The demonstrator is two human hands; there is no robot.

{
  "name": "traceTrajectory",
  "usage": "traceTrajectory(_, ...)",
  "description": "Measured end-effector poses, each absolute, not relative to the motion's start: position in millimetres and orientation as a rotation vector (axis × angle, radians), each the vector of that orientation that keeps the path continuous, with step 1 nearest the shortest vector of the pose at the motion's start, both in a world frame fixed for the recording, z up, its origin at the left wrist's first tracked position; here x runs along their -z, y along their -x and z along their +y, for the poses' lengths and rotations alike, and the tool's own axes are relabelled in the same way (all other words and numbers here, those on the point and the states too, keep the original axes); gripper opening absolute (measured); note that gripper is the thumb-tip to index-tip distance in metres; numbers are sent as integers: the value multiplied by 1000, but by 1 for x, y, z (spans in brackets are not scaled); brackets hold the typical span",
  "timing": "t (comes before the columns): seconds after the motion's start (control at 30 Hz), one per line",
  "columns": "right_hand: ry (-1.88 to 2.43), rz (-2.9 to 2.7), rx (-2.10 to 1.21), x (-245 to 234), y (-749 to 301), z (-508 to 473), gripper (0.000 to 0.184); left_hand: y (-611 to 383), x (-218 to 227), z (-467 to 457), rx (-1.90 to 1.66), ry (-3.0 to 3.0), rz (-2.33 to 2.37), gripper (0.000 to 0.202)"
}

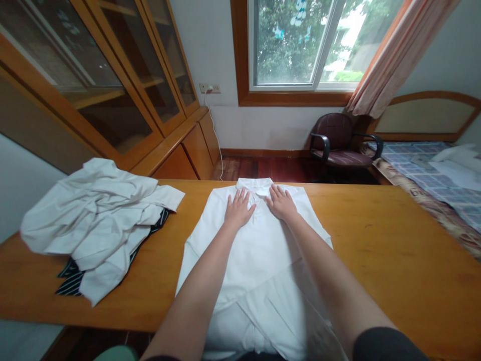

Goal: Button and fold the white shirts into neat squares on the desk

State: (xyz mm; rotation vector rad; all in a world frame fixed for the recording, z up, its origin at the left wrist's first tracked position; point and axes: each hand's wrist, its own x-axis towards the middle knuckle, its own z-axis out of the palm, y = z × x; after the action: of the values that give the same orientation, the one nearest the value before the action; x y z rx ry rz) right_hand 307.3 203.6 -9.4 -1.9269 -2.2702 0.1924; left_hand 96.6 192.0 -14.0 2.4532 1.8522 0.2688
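Note:
A white collared shirt (259, 260) lies spread on the wooden table (394, 250), collar at the far edge, its lower part hanging over the near edge. My left hand (238, 207) rests flat on the shirt just left of the collar, fingers stretched out. My right hand (281, 201) lies flat on the shirt just right of the collar, fingers spread. Neither hand holds anything.
A heap of crumpled white garments (97, 215) with a dark striped piece underneath sits at the table's left end. Behind the table are a glass-fronted wooden cabinet (112, 85), a dark office chair (338, 145), a window and a bed (439, 175) at right.

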Motion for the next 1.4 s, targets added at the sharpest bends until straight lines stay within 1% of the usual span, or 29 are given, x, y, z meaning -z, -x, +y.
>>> traceTrajectory(0.3,2045,-2216,-110,16,-352,195,62,-97,18,194,-279,-2378,1955,57)
traceTrajectory(0.47,2033,-2217,-51,16,-356,179,59,-95,12,188,-392,-2403,2004,54)
traceTrajectory(0.53,2014,-2232,-52,14,-355,172,58,-93,7,183,-473,-2502,1914,53)
traceTrajectory(0.6,1982,-2260,-61,11,-352,165,57,-91,1,178,-505,-2652,1688,51)
traceTrajectory(0.67,1929,-2296,-68,9,-346,157,56,-91,-2,176,-470,-2745,1463,48)
traceTrajectory(0.73,1842,-2340,-72,7,-336,148,56,-92,-2,175,-423,-2748,1382,44)
traceTrajectory(0.93,1552,-2498,-118,5,-302,117,53,-97,2,177,-419,-2689,1532,46)
traceTrajectory(1.17,1554,-2513,-155,0,-299,104,53,-96,4,179,-465,-2639,1665,43)
traceTrajectory(1.4,1551,-2526,-143,1,-302,101,53,-97,5,179,-438,-2619,1692,43)
